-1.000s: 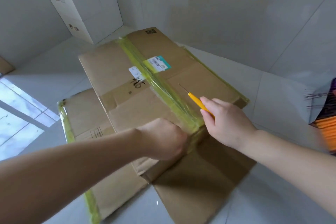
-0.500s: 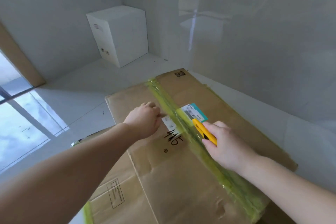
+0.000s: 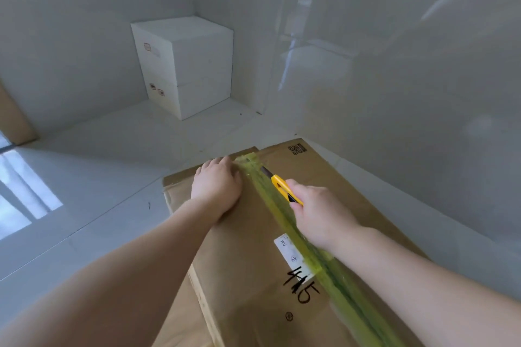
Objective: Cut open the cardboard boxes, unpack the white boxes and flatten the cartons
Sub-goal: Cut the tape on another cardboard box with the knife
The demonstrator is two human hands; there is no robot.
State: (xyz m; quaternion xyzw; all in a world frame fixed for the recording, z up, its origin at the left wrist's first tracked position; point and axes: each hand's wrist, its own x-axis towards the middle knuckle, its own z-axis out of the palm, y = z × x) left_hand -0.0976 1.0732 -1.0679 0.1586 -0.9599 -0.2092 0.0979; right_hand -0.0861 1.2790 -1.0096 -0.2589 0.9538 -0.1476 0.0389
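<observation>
Head view: glossy green tape (image 3: pixel 284 214) spans matte cardboard box (image 3: pixel 248 262).

handwritten black "415" on the brown cardboard box (image 3: pixel 253 276), "wu", perhaps, on its white paper label (image 3: pixel 290 252), unreadable qr code (image 3: pixel 297 148) at far corner

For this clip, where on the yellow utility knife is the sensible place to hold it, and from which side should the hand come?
Probably the rear of the yellow utility knife handle, approached from the near end of the green tape seam, as the right hand does. The blade points away toward the carton's far edge, so this grip keeps fingers behind it. The left hand presses flat beside the seam, clear of the blade.
</observation>
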